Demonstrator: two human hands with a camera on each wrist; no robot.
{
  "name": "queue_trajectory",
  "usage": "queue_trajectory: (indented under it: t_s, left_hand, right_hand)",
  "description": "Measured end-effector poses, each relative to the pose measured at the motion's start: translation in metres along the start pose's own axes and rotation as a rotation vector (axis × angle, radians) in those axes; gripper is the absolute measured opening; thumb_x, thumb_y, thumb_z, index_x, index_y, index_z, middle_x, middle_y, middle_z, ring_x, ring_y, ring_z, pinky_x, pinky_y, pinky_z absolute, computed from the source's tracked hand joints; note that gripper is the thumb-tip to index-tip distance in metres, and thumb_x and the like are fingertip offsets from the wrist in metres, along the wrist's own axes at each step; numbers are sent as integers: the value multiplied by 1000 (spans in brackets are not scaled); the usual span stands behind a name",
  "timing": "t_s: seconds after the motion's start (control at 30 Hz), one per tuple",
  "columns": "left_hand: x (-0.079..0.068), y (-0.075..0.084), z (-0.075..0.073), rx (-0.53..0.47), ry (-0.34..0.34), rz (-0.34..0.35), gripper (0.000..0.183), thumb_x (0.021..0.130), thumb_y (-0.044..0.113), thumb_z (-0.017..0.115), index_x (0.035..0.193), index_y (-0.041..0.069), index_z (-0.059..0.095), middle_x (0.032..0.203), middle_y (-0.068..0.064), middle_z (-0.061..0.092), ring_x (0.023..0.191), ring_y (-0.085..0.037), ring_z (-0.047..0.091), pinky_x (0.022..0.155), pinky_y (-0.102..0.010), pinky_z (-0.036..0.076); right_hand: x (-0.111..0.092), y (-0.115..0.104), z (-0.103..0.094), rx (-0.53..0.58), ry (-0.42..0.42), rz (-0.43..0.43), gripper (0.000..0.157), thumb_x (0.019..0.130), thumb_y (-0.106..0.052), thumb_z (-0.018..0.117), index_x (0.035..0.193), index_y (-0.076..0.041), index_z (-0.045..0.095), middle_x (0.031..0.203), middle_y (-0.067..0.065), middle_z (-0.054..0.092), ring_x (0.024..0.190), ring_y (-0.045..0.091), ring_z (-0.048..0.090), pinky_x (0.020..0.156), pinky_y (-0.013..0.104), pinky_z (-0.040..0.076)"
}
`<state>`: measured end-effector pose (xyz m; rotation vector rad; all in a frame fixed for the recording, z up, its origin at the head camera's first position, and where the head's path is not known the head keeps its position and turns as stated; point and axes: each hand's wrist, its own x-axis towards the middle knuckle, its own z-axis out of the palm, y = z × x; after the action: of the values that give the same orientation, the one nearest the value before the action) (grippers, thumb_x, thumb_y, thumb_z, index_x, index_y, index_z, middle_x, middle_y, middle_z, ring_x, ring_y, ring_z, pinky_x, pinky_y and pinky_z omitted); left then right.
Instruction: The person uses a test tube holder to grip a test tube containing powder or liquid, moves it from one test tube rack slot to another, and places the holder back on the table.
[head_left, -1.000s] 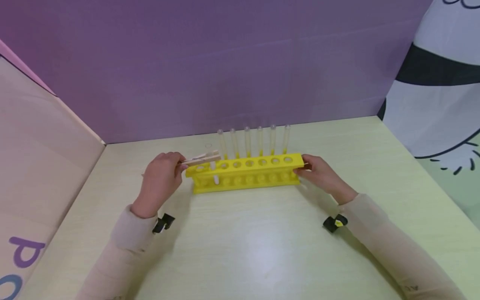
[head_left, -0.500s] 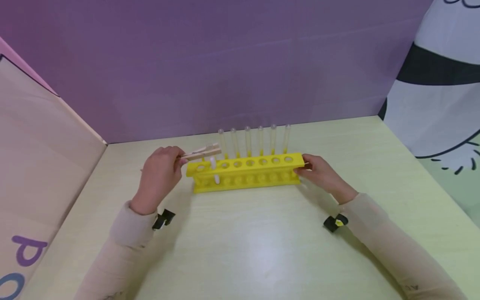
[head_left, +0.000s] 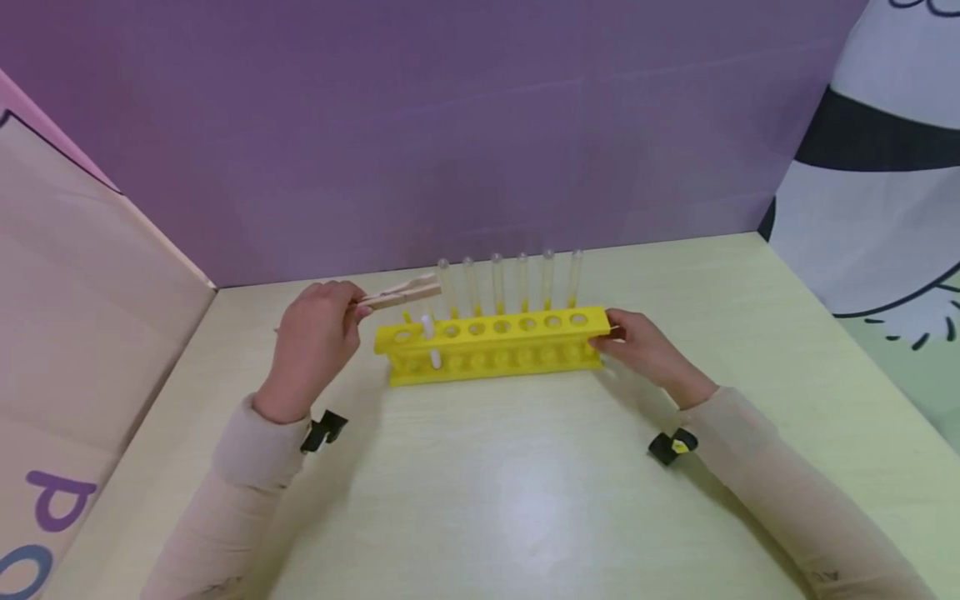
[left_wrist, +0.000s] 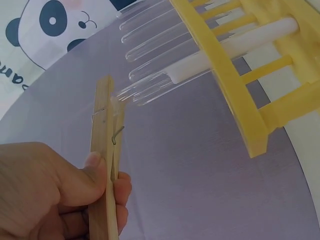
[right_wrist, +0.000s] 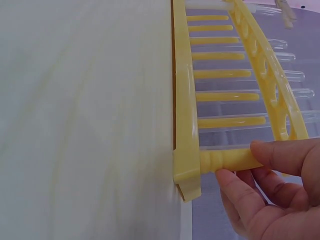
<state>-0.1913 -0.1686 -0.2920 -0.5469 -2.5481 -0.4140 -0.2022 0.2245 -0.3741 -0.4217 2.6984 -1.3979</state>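
My left hand (head_left: 315, 346) holds a wooden test tube clamp (head_left: 397, 294) between thumb and fingers, above the left end of a yellow test tube rack (head_left: 491, 332). In the left wrist view, the clamp's jaws overlap the top of a clear test tube (left_wrist: 145, 85) with a white filling (left_wrist: 187, 67). I cannot tell whether they grip it. This tube stands in a hole of the rack. My right hand (head_left: 641, 346) holds the rack's right end; in the right wrist view, its thumb and fingers pinch the end post (right_wrist: 230, 160).
Several clear test tubes (head_left: 498, 279) stand upside down over the yellow pegs (right_wrist: 225, 73) along the rack's back. Behind the pale tabletop (head_left: 487, 483) rises a purple backdrop (head_left: 465, 133), with a white panel (head_left: 90, 275) on the left.
My left hand has raised the test tube clamp a little, exposing more of the white filling below it. The rack and my right hand have stayed in place.
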Motion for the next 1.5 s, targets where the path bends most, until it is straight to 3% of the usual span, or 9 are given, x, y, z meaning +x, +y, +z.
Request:
queue_trajectory:
  t_s: [0.57,0.83,1.13,1.33,1.5]
  left_hand:
    - [0,0,-4,-8,-4,-31,13,85,3,66,94,-7,64,81,-18,65,69,-31,52,63,-41,44]
    - [-1,-2,-4,-9,-2,-33,14,85,2,66,95,-7,64,81,-18,65,69,-30,51,63,-40,44]
    - [-2,-4,-5,-6,-18,-57,16,87,3,65,99,-8,63,84,-20,64,72,-32,52,64,-42,45]
    - [-4,-11,-6,-8,9,-55,18,87,1,64,100,-10,63,86,-22,64,74,-34,54,65,-44,46]
    - [-6,-17,-9,-18,-18,-76,19,87,1,63,101,-11,62,87,-23,63,75,-35,54,66,-46,45]
  right_hand:
    - [0,1,1,0,9,-28,25,92,-3,58,113,9,54,113,23,58,107,36,56,89,36,49]
    - [0,0,1,4,6,-34,25,92,-4,58,113,9,54,113,22,58,107,36,56,86,27,49]
    - [0,2,1,-1,4,-26,27,92,-4,57,116,9,54,116,23,57,108,35,55,89,35,49]
    - [2,5,1,-10,1,-13,31,93,-3,56,120,9,52,119,24,56,108,36,55,88,34,50]
    - [2,6,0,-6,-7,0,32,92,-1,55,123,9,51,121,24,55,109,35,54,87,30,50]
